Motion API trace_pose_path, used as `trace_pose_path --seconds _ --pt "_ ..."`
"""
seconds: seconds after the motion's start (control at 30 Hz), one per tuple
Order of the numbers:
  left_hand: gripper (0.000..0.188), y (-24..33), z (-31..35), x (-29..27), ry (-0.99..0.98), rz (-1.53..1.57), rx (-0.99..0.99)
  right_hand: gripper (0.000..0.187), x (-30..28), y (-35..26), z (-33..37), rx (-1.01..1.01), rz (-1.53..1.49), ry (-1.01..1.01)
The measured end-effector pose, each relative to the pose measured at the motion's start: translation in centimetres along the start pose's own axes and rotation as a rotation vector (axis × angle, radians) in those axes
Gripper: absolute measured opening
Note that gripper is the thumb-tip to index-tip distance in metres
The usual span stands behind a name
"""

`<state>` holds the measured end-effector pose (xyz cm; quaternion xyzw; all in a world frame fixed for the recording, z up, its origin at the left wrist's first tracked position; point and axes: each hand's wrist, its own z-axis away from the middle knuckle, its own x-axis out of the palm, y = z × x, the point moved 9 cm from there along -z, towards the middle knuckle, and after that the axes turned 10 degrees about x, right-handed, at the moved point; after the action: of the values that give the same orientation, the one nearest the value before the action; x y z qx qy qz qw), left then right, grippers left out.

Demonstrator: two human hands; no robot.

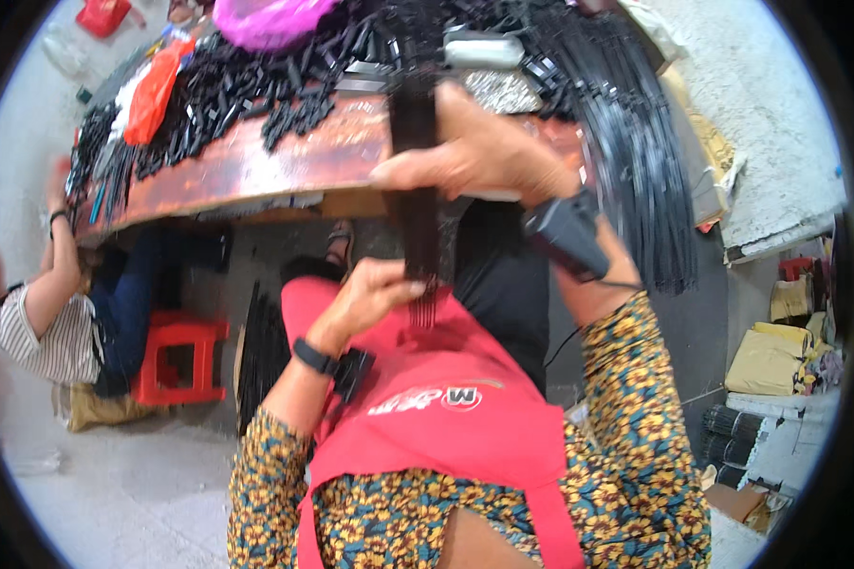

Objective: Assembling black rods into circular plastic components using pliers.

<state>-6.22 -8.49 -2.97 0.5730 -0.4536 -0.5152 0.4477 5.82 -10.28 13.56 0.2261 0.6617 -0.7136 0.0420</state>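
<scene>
A long bundle of thin black rods [415, 223] hangs upright in front of me, over the table's near edge and down to my red apron. Its lower end splits into separate fine tips. My right hand [484, 147] is closed around the upper part, with the thumb across the near side. Lower down, my left hand [375, 296] pinches the bundle just above the tips. The bundle's top blurs into the dark pieces on the table, so its upper end is hard to make out.
The reddish table [285, 156] carries a heap of small black parts [218, 100]. Long black rods [636, 161] hang over its right edge. An orange bag [152, 100] and a purple bag [266, 21] lie on the heap. Another person sits at left by a red stool [182, 356].
</scene>
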Motion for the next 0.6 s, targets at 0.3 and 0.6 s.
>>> trace_pose_path --seconds 0.3,0.6 --pt "0.024 -4.7 4.2 1.3 0.115 0.231 -0.242 0.034 4.4 3.5 -2.4 -0.128 -0.002 -0.108" --pt "0.030 -0.2 3.5 -5.8 0.232 0.016 -0.154 0.036 5.0 4.1 -3.3 0.003 -0.011 -0.198"
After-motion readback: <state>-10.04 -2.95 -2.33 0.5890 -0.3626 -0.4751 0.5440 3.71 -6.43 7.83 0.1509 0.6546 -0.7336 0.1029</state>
